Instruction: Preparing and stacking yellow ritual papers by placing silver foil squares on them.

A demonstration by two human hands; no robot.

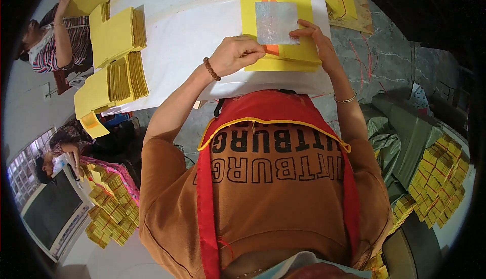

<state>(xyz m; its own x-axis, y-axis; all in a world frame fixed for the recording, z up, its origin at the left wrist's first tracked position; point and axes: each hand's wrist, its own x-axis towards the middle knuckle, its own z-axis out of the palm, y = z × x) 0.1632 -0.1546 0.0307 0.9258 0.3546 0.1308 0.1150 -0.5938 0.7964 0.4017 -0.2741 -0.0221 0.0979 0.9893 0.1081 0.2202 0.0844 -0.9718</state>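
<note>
A stack of yellow paper sheets [283, 59] lies on the white table [192, 31] in front of me. On the top sheet sits a square of silver foil [275, 22] over an orange printed mark. My left hand [235, 54], with a bead bracelet at the wrist, is closed in a loose fist at the stack's left edge, and whether it grips anything is hidden. My right hand [315, 35] rests with fingertips on the foil's lower right corner, pressing it to the sheet.
Fanned piles of yellow paper [119, 56] lie at the table's left. Another person in a striped top [55, 41] reaches to a pile at the far left. Bundled yellow packs [440, 180] stand at the right, more [109, 205] at the lower left. A wooden board [349, 6] lies beyond the stack.
</note>
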